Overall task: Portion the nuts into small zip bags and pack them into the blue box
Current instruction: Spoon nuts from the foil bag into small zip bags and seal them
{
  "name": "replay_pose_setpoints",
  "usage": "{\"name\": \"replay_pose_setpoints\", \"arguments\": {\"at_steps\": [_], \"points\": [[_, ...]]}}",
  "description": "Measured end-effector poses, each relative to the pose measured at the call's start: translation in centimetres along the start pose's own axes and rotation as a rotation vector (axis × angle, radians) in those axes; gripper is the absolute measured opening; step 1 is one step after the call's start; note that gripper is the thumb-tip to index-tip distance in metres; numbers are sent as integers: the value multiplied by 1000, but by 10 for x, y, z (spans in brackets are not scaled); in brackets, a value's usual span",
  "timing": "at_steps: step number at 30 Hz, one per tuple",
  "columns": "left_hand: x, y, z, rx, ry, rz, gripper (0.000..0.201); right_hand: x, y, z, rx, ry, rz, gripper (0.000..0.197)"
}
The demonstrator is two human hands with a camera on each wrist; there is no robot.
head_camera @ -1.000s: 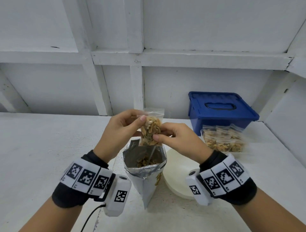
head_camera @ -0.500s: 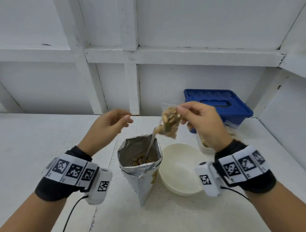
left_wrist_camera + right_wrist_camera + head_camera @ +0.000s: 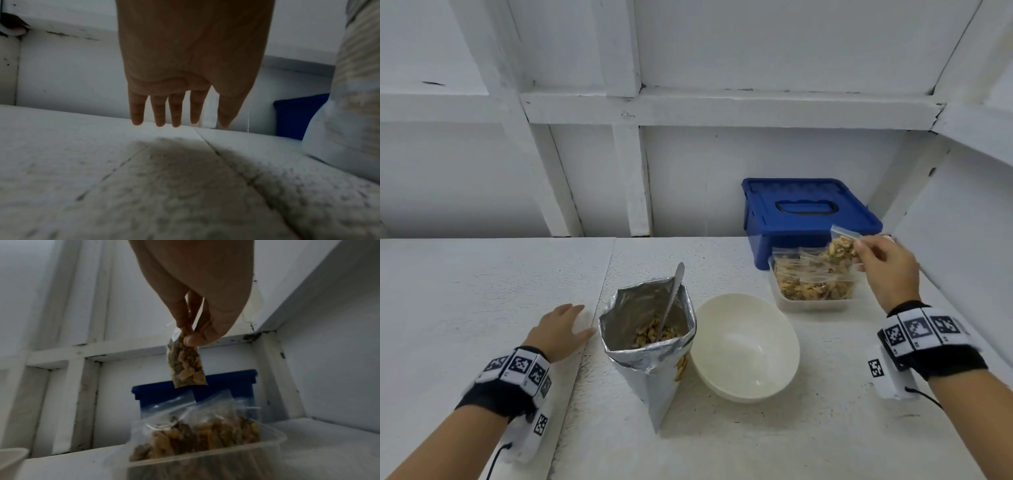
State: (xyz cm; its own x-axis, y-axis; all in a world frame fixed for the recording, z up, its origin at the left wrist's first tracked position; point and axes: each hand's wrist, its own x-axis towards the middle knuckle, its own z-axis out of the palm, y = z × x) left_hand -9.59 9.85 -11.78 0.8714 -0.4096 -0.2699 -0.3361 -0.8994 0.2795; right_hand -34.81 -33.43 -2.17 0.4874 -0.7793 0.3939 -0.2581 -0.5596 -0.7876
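My right hand [image 3: 873, 251] [image 3: 188, 333] pinches a small zip bag of nuts [image 3: 841, 247] [image 3: 185, 365] by its top, hanging just above a clear plastic tray [image 3: 815, 305] [image 3: 205, 462] that holds several filled zip bags [image 3: 808, 281] [image 3: 195, 436]. Behind the tray stands the blue box [image 3: 808, 219] [image 3: 226, 386] with its lid on. An opened foil nut bag [image 3: 650, 342] stands mid-table with a metal spoon [image 3: 671, 301] in it. My left hand [image 3: 565, 325] [image 3: 176, 120] is open, fingers straight, low over the table left of the foil bag.
A white bowl [image 3: 746, 346], empty, sits between the foil bag and the tray. The white table [image 3: 482, 291] meets a white panelled wall behind and a slanted white wall on the right, close to the blue box.
My left hand let go of the small bag and dropped to the table left of the foil bag. My right hand carried the filled bag rightwards to above the clear tray.
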Motion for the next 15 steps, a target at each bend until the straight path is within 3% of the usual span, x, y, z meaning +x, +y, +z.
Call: {"name": "replay_pose_setpoints", "arguments": {"at_steps": [6, 15], "points": [[32, -35, 32, -46, -77, 3, 90, 2, 4, 19, -144, -160, -14, 16], [21, -28, 25, 75, -91, 91, 74, -3, 12, 35, -328, -434, -27, 14]]}}
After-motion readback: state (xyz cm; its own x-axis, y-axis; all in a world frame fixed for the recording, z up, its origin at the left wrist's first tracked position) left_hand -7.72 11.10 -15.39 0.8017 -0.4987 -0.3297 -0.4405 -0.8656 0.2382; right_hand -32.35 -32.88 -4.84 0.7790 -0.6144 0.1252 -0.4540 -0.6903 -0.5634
